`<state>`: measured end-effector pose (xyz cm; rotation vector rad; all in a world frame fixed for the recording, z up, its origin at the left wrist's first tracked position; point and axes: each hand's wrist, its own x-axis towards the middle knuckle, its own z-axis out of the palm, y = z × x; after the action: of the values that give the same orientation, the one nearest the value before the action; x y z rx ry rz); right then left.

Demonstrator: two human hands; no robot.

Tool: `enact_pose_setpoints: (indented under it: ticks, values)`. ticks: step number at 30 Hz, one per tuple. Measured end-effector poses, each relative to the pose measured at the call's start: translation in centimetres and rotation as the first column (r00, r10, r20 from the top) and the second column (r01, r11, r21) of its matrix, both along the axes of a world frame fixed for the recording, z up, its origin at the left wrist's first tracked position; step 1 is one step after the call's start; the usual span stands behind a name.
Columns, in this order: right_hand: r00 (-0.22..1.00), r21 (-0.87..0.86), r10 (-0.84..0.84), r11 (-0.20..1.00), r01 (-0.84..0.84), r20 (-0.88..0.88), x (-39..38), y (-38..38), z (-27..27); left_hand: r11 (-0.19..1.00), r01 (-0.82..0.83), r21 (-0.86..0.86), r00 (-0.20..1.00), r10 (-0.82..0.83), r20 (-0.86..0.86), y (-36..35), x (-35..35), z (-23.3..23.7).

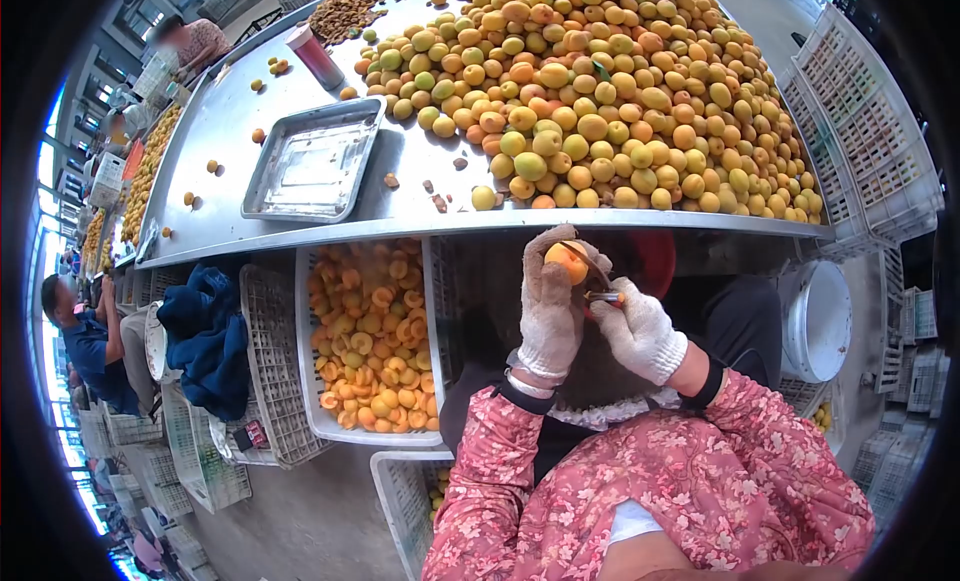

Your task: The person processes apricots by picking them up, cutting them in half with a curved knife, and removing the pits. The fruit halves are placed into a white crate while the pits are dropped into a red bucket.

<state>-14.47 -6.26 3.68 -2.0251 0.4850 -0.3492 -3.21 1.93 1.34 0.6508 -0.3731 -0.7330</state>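
Note:
My left hand (548,316), in a white glove with soiled fingertips, is closed around an orange-yellow apricot (568,264) just below the table's front edge. In my right hand (640,329), also gloved, is a small knife (606,297) with an orange handle end. Its thin curved blade runs up against the apricot's side. Both hands are close together over my lap. To their left stands a white crate (309,366) full of halved, pitted apricots (375,336). Behind my hands, part of a red container (655,263) shows beneath the table.
A metal table (215,223) carries a large heap of whole apricots (620,111), a metal tray (318,161) and a red cup (315,59). A white bucket (818,321) stands right. Plastic crates (870,131) flank me. A seated person (95,346) is at left.

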Motion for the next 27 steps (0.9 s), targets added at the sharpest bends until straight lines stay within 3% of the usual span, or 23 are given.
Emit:
enact_pose_setpoints:
  ticks: [3, 8, 10, 12, 15, 17, 19, 23, 24, 26, 27]
  values:
    - [0.999, -0.035, -0.002, 0.999, 0.003, 0.033, 0.4, 0.4, -0.6, 0.998, -0.028, 0.057, 0.999, 0.029, -0.016, -0.2, -0.5, 0.0]
    - [0.997, -0.156, -0.033, 0.988, 0.022, -0.064, 1.3, 0.7, -1.8, 0.999, 0.041, 0.029, 0.995, -0.038, -0.095, -0.4, -0.8, -0.5]
    - [0.999, -0.190, -0.029, 0.981, 0.026, -0.014, 1.4, 0.3, -2.1, 0.999, 0.037, 0.035, 0.994, -0.034, -0.106, -0.4, -0.4, -0.4]
    - [0.999, -0.225, -0.022, 0.974, 0.029, 0.034, 1.3, -0.2, -2.0, 0.983, -0.068, 0.171, 0.992, 0.048, 0.118, -0.4, -0.2, -0.4]
    - [1.000, -0.311, 0.009, 0.950, -0.003, 0.016, 1.4, -0.5, -1.8, 0.986, -0.130, 0.105, 0.980, 0.112, 0.162, -0.2, 0.1, 0.0]
    - [0.999, -0.361, 0.013, 0.932, 0.007, 0.052, 1.5, -0.3, -2.6, 0.980, -0.105, 0.168, 0.987, 0.082, 0.139, 0.1, 0.2, 0.6]
    - [0.999, -0.393, 0.010, 0.919, 0.011, 0.052, 1.8, -0.2, -3.2, 0.992, 0.115, -0.046, 0.968, -0.122, -0.218, 0.0, 0.6, -0.3]
    - [0.999, -0.443, 0.026, 0.896, -0.011, 0.029, 1.7, -0.8, -3.4, 0.995, 0.098, -0.003, 0.924, -0.092, -0.372, -0.2, 0.5, -0.4]
    - [0.999, -0.445, 0.029, 0.895, -0.012, 0.030, 1.7, -0.9, -3.2, 0.995, 0.096, -0.005, 0.924, -0.091, -0.371, -0.4, 0.5, -0.2]
    - [1.000, -0.417, 0.020, 0.909, -0.022, -0.009, 1.6, -1.1, -2.7, 0.988, -0.112, 0.106, 0.993, 0.116, -0.028, -0.6, 0.4, 0.2]
    - [1.000, -0.418, 0.021, 0.908, -0.022, -0.007, 1.6, -1.3, -2.8, 0.988, -0.113, 0.106, 0.993, 0.117, -0.027, -0.4, 0.7, 0.4]
